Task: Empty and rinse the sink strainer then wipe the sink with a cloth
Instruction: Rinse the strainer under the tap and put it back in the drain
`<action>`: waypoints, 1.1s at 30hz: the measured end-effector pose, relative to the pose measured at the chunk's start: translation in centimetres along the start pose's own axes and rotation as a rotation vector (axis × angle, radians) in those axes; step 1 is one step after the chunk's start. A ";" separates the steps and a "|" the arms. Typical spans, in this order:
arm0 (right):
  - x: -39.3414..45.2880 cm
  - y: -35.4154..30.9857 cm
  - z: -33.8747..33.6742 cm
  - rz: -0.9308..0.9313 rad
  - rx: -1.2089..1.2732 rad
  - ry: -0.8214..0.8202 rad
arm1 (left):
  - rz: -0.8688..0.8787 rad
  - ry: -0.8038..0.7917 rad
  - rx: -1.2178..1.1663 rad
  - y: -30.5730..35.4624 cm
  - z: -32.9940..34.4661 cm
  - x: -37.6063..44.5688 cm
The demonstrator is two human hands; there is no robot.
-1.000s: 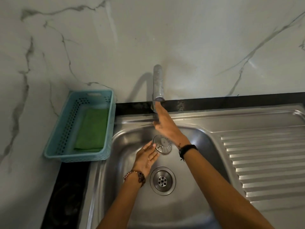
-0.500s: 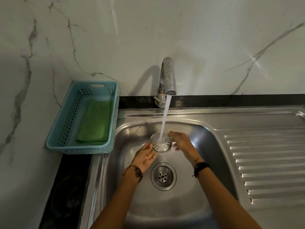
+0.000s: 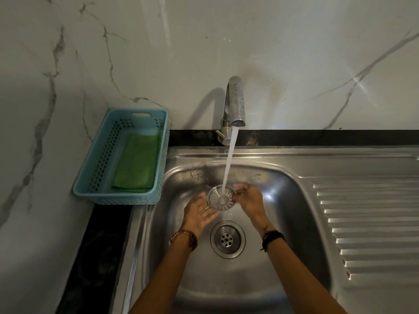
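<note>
Head view: strainer point(image 3: 221, 198) is held under the tap point(image 3: 234, 103) stream, pinched by right hand point(image 3: 249, 200), supported by flat left hand point(image 3: 199, 211); wet, it could be dropped into the sink point(image 3: 283, 223).

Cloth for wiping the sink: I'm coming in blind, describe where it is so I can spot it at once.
Start at the steel sink and look past its left rim to the light blue plastic basket standing against the marble wall. The cloth lies flat in the bottom of that basket. It is folded, and it is the only green thing in view.
</note>
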State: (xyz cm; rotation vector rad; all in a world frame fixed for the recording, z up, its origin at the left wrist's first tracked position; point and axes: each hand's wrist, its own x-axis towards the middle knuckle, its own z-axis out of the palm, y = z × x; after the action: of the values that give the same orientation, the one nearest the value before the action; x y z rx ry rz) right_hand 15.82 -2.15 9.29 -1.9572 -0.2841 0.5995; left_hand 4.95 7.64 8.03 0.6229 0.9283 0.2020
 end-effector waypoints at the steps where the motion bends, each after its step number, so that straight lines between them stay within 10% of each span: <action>1: 0.0 -0.2 0.0 -0.087 -0.044 -0.003 | -0.026 -0.001 -0.012 -0.1 -0.1 -0.1; 5: -0.3 0.1 -0.4 -0.246 -0.047 0.057 | 0.137 0.064 0.108 -0.2 0.5 -0.4; 9: 0.1 1.6 -0.1 0.028 0.154 0.075 | 0.318 0.041 0.361 0.7 1.4 -0.5; 14: 0.7 1.1 1.0 0.183 0.275 -0.002 | 0.202 0.171 0.320 1.9 1.3 0.3; 19: 0.1 -0.1 0.6 -0.145 0.057 -0.016 | 0.060 0.204 0.248 0.2 0.3 0.5; 27: 0.4 1.8 0.4 -0.026 0.043 0.035 | 0.607 0.224 1.073 0.9 1.4 0.2; 33: 0.4 -0.1 0.5 -0.269 -0.023 -0.013 | 0.668 0.261 1.272 1.4 0.3 -0.2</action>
State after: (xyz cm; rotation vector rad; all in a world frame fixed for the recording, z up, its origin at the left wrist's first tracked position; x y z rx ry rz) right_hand 15.91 -1.51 9.08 -1.8967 -0.5538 0.4347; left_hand 5.24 8.55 9.08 2.1305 1.0076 0.2769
